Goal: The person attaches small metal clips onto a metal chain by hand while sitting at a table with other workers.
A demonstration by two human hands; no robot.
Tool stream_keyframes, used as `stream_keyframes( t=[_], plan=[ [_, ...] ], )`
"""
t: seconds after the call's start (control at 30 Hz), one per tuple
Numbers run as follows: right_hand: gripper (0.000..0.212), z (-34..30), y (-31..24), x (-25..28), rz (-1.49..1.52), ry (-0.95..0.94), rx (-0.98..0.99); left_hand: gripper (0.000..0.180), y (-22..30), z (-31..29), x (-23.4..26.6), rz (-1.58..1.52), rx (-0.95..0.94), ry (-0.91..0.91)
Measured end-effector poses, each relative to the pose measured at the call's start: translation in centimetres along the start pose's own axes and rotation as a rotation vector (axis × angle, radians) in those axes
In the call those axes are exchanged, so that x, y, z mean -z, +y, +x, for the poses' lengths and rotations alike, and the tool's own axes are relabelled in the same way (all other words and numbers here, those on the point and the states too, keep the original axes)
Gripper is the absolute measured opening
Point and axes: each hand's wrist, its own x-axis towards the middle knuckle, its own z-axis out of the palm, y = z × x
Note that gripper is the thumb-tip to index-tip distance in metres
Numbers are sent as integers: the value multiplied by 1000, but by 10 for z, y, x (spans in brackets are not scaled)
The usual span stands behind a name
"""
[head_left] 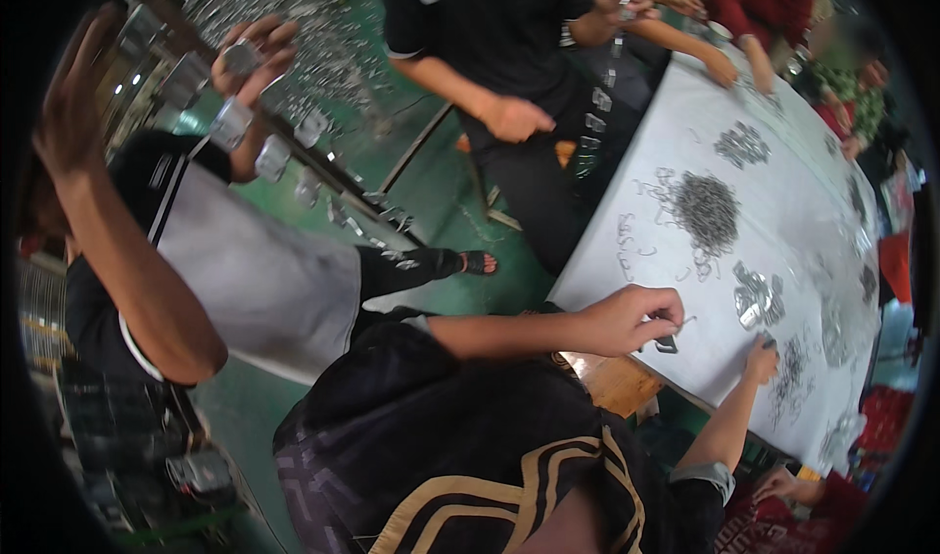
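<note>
My left hand (632,319) is closed in a pinch above the near edge of the white-covered table (627,280). A short thin wire piece (688,320) sticks out at its fingertips. Just below the fingers shows a small dark rectangular piece (667,344); whether it is held or lies on the table I cannot tell. My right hand (761,362) is further right, its fingers closed around a small dark grey piece (769,343). Close by lie a heap of shiny flat metal pieces (758,295) and a scatter of thin dark pieces (789,378).
A large pile of wire hooks (705,211) and a smaller metal heap (742,144) lie farther along the table. A person in black (480,25) stands across the corner. At left, another person (245,250) handles metal parts hanging from a rack (343,182). More people sit around the table.
</note>
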Motion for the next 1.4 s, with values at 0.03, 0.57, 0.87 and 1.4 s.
stream_keyframes(
  t=[0.03, 0.57, 0.87, 1.4],
  plan=[
    [49, -6, -6, 5, 21, 14, -7, 8, -1, -3, -1, -8, 1, 21],
    [31, -54, -12, 51, 1267, 45, 222, 8, -8, -3, 1, -20, 20, -42],
    [35, -135, -45, 141, 1497, -138, 447, 8, -6, -4, -1, -11, 17, -26],
    [24, -271, -116, 212, 1885, -727, 385, 7, 0, 9, 4, -68, -35, 122]
  ],
)
